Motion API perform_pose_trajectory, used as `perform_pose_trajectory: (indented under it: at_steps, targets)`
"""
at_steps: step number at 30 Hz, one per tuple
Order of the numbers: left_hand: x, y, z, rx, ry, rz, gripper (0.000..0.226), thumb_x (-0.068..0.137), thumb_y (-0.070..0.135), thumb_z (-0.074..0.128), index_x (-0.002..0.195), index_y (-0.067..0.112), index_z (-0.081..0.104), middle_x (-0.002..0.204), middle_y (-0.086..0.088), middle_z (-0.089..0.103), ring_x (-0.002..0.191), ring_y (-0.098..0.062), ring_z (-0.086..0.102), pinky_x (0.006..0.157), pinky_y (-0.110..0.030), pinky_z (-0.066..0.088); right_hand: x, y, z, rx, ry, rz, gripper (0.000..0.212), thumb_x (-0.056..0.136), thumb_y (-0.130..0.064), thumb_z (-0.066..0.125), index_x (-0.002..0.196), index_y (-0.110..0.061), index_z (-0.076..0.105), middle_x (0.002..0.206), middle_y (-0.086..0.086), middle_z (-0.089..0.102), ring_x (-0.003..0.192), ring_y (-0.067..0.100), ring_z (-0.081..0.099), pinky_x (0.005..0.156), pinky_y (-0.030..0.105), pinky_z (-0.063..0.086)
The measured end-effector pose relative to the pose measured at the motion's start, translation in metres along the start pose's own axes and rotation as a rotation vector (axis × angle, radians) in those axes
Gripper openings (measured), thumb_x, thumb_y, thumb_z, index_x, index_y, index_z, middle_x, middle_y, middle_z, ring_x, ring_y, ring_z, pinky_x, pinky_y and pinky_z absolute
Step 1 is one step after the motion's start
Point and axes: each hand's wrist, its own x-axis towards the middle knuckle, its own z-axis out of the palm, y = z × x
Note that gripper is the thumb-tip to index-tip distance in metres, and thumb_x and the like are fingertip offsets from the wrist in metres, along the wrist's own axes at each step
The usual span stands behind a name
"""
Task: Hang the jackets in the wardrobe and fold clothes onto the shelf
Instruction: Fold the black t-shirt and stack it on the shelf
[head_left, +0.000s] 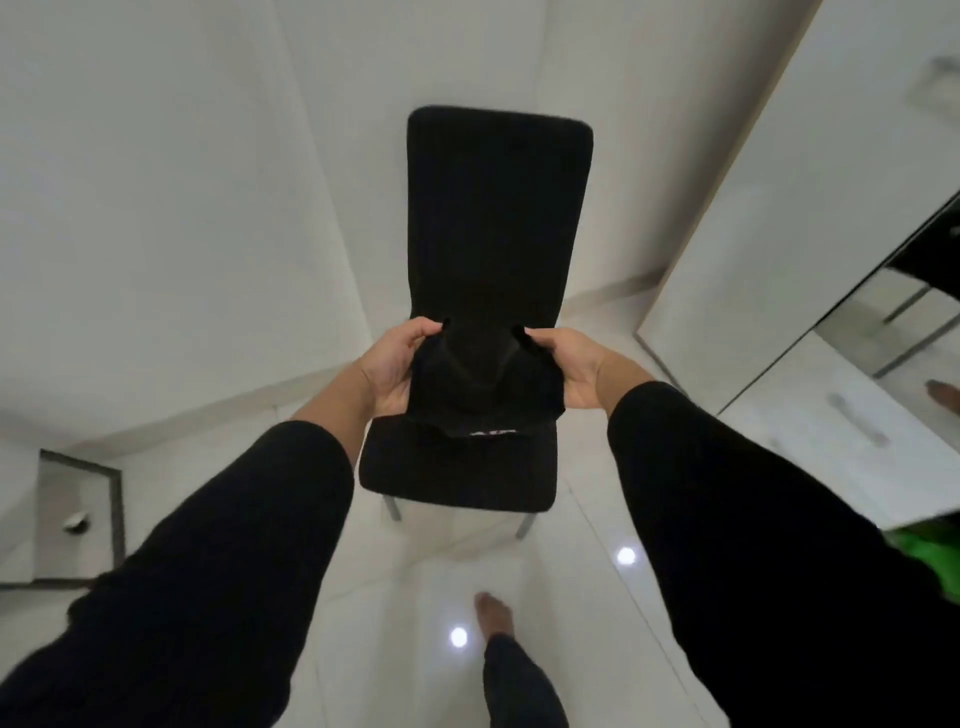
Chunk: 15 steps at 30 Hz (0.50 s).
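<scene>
Over on the left, a small bin (78, 525) sits on the floor; what is in it is too blurry to tell. The left hand (392, 369) pinches one side of a black cloth (483, 379), and the right hand (563, 366) pinches the other side. They hold it up just above the seat of a black chair (498, 218). The cloth is soft and floppy, so it could slip or bunch up and fold crooked. Black on black makes the edges hard to see. On the right stands the white wardrobe (753, 208). Something green (930, 548) peeks out low down there.
</scene>
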Motion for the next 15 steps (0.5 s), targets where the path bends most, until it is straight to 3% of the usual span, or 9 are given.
perform_pose_trajectory:
  at_steps: [4,7,11,15]
  targets:
    - [-0.017,-0.107,-0.022,0.023,0.051,-0.179,0.035,0.091,0.037,0.045,0.099,0.011,0.068,0.092,-0.012,0.070,0.083,-0.028,0.067,0.081,-0.034,0.054,0.010,0.118,-0.002,-0.038,0.078,0.186,0.030,0.096,-0.034,0.050,0.099,-0.006,0.062,0.107,0.016,0.066,0.097,0.030,0.063,0.089,0.040,0.050]
    - [-0.026,-0.155,-0.031,0.054,0.087,-0.301,0.034,0.090,0.039,0.046,0.093,0.013,0.066,0.081,-0.008,0.071,0.073,-0.025,0.067,0.065,-0.029,0.053,0.015,0.175,-0.005,-0.047,0.111,0.271,0.037,0.093,-0.036,0.055,0.113,-0.006,0.059,0.115,0.018,0.064,0.105,0.033,0.061,0.097,0.045,0.048]
    - [-0.015,-0.178,-0.040,-0.006,0.164,-0.285,0.028,0.091,0.036,0.048,0.098,0.012,0.063,0.098,-0.010,0.066,0.090,-0.028,0.062,0.084,-0.037,0.049,0.029,0.198,-0.010,0.000,0.172,0.276,0.036,0.095,-0.035,0.052,0.118,-0.007,0.055,0.112,0.016,0.065,0.100,0.033,0.063,0.091,0.044,0.051]
    - [0.021,-0.162,-0.051,-0.102,0.223,-0.182,0.026,0.093,0.030,0.048,0.102,0.011,0.062,0.108,-0.014,0.064,0.102,-0.031,0.061,0.097,-0.042,0.045,0.062,0.177,-0.023,0.070,0.232,0.205,0.036,0.097,-0.036,0.048,0.119,-0.008,0.054,0.107,0.014,0.065,0.096,0.031,0.062,0.090,0.045,0.049]
